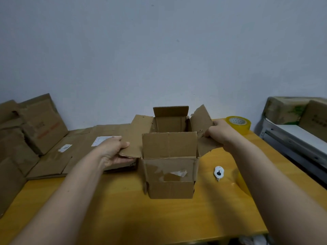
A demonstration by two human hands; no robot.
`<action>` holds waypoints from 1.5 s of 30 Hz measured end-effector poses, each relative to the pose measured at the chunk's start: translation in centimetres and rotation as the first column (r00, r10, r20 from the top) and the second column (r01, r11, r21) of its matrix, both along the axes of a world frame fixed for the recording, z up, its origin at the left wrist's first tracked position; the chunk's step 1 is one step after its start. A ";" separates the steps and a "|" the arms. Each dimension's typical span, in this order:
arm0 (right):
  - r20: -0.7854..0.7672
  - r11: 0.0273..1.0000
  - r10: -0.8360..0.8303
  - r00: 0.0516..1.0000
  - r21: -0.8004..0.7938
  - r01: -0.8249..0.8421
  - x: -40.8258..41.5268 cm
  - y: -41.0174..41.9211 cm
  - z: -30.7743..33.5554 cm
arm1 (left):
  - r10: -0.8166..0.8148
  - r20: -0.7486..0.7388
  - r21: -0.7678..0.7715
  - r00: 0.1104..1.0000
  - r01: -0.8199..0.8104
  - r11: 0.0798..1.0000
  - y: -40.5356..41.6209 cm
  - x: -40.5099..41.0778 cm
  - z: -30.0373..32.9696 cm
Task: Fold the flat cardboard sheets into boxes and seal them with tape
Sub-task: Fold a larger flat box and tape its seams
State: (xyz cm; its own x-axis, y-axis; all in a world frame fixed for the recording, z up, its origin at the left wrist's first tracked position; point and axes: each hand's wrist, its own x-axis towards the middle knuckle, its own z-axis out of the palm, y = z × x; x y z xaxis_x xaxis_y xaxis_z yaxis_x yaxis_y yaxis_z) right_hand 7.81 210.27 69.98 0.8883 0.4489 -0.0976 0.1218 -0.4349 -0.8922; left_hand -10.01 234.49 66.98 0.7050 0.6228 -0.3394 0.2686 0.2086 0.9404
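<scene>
Yellow table [113, 206], box [170, 175] standing open.
Left hand [113, 152] and right hand [220, 134] grasp side flaps; tape [238, 124] at two o'clock unused, top unsealed.

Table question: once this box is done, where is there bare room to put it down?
The yellow table is bare along its near edge, in front of the box and between the forearms. Right of the box lies a small white cutter, with the tape roll behind. The left side is crowded with flat cardboard sheets.
</scene>
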 end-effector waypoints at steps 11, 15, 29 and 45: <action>-0.242 0.675 0.086 0.966 0.728 0.122 -1.5 -0.8 -5.9 | 0.043 0.155 -0.136 0.987 -0.022 0.991 -6.0 1.9 -6.5; -0.164 0.736 -0.072 0.984 0.657 0.163 -3.1 0.5 -8.6 | -0.012 -0.008 -0.078 1.000 0.012 0.997 -5.9 3.6 -6.6; -0.352 0.871 -0.060 0.934 0.439 0.221 -3.2 1.4 -11.1 | 0.170 -0.079 0.123 0.982 -0.160 0.979 -4.5 9.5 -7.6; -0.279 0.935 0.001 0.960 0.341 0.099 -2.6 0.4 -12.3 | -0.034 -0.188 0.415 0.982 0.111 0.903 -4.7 10.7 -7.7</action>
State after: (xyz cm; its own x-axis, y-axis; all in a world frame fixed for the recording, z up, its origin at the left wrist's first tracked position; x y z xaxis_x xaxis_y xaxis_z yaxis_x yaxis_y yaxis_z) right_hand 5.24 210.65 57.69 0.8718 0.4548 -0.1822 -0.1588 -0.0896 -0.9832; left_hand 0.72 229.76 59.27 0.7080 0.6838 -0.1763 0.4333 -0.2236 0.8730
